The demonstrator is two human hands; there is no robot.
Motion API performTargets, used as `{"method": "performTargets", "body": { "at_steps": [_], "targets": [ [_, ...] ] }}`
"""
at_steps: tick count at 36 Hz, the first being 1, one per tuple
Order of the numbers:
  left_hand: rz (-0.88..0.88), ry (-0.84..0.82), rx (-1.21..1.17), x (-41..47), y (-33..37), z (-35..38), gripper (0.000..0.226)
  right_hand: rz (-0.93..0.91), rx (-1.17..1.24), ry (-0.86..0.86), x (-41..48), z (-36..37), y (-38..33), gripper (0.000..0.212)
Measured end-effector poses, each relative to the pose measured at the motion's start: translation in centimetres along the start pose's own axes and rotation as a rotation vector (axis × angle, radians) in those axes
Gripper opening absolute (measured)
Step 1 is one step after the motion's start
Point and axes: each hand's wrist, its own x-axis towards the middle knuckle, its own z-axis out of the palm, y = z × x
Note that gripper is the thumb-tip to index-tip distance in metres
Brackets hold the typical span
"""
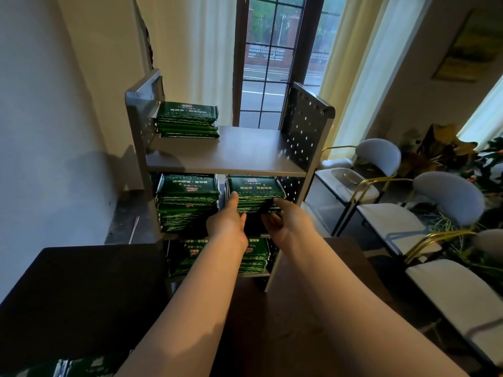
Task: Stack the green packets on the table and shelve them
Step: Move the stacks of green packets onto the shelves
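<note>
Grip: green packets (254,190) between left hand (227,221) and right hand (285,221).

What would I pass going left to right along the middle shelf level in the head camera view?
Left stack of green packets → left hand → right stack of green packets, held between both hands → right hand → perforated side panel → white chairs.

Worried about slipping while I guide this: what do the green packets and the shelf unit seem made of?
Green packets: likely glossy foil or plastic film, given the sheen and crimped edges. Shelf unit: side panels look like matte grey painted metal, punched with holes; boards look like smooth laminate or wood.
</note>
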Motion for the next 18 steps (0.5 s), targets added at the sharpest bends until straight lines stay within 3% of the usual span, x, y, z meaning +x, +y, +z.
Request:
{"method": "performTargets", "body": {
  "at_steps": [7, 12, 16, 18],
  "targets": [
    [-0.073, -0.063, 0.028, -0.1, -0.8, -0.4, 0.024, 0.045, -0.031, -0.056, 0.3, -0.9, 0.5, 0.009],
    [-0.063, -0.153, 0.079, -1.1, -2.6, -1.0, 0.065, 0.123, -0.193, -0.11, 0.2, -2.5, 0.7, 0.006],
    [-0.08, -0.244, 0.271, -2.0, -4.6, -0.8, 0.024, 0.137, -0.329, -0.08, -0.1, -4.8, 0.8, 0.007],
    [-0.109, -0.318, 0.417, -2.3, -6.4, -1.0, 0.016, 0.132, -0.388, -0.075, -0.4, -6.9, 1.0, 0.01]
  ]
}}
